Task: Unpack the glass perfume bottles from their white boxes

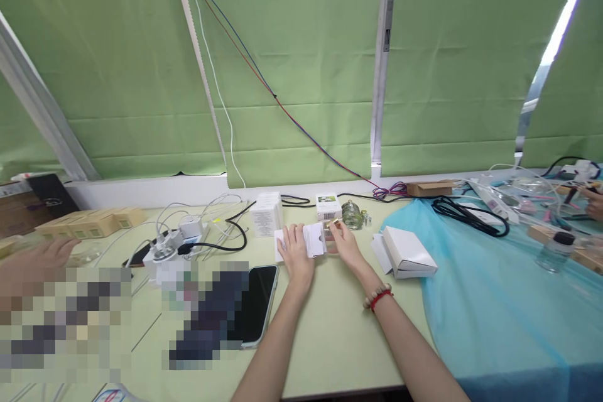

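My left hand (296, 250) lies over a small white box (315, 240) on the table, its fingers pressed on the top. The box lies on its side, its end with a notched edge facing right. Close to that end, my right hand (345, 244) grips a clear glass bottle (331, 246) by its gold-coloured top; part of the bottle is hidden. Just behind my hands stand a white box with a green picture (328, 206) and a round glass bottle (351, 215), with tiny bottles (366, 218) beside it. Left of them are white printed boxes (266, 215).
A smartphone (257, 304) lies left of my forearm. An opened white carton (411, 254) stands right, by a blue cloth (480, 308) bearing a black cable (466, 212) and a dark-capped bottle (556, 252). Plugs and cables (172, 245) sit left. Other people's hands (44, 257) show at both sides.
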{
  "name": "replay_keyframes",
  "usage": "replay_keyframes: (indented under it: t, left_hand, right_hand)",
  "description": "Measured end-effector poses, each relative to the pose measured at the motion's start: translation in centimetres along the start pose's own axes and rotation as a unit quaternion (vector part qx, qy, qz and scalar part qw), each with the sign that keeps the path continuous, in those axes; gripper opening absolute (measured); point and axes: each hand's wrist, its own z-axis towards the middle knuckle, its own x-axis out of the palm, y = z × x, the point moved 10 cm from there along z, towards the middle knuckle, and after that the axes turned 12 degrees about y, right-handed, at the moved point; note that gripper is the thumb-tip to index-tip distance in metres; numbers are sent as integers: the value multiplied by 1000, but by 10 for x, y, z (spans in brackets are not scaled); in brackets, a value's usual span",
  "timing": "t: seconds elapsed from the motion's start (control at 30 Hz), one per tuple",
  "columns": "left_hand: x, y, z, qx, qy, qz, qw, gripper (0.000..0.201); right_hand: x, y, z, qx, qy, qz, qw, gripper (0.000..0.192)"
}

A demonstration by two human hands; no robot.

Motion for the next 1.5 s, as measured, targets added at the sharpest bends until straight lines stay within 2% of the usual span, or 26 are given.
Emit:
replay_keyframes:
  t: [0.1, 0.2, 0.3, 0.37, 0.43, 0.53, 0.67, 0.77, 0.87, 1.07, 1.17, 1.23, 1.4, 1.5]
  left_hand:
    - [-2, -1, 0, -6, 0, 5, 1000, 53]
    - [-6, -2, -1, -12, -4, 10, 1000, 54]
    - [-7, -2, -2, -17, -7, 10, 1000, 56]
    - [-7, -1, -2, -18, -10, 10, 1000, 60]
    - [-7, 1, -2, -22, -18, 9, 1000, 63]
    - [-11, 5, -2, -38, -42, -2, 998, 59]
    - [-21, 9, -6, -67, -80, -35, 994, 54]
    - [-28, 11, -10, -91, -104, -73, 988, 57]
    - [-32, 19, -12, -134, -118, -130, 975, 64]
    - [-28, 33, -5, -180, -96, -191, 960, 78]
    - [-20, 41, -6, -219, -84, -229, 945, 81]
    - [-17, 42, -7, -229, -78, -243, 939, 81]
    - [-15, 40, -6, -230, -72, -253, 937, 81]
    - [-16, 41, -6, -228, -74, -249, 938, 81]
  right_hand:
    - [9, -24, 2, 65, 22, 16, 998, 25]
    - [7, -43, 3, 123, 13, 84, 989, 19]
    - [-1, -53, 0, 170, -12, 151, 974, 19]
    - [-6, -53, -1, 178, -19, 168, 969, 22]
    - [-16, -50, -3, 171, -40, 132, 976, 23]
    - [-40, -42, -4, 141, -97, -7, 985, 18]
    - [-60, -32, -3, 94, -130, -167, 973, 15]
    - [-67, -27, -2, 70, -140, -219, 963, 19]
    - [-71, -13, -5, 35, -173, -289, 941, 19]
    - [-76, 1, -12, 6, -239, -325, 915, 34]
    - [-82, 4, -16, 7, -270, -335, 903, 29]
    - [-82, 4, -15, 18, -265, -358, 895, 26]
    - [-77, -8, -8, 76, -209, -396, 891, 36]
    - [-76, -11, -7, 108, -209, -429, 872, 39]
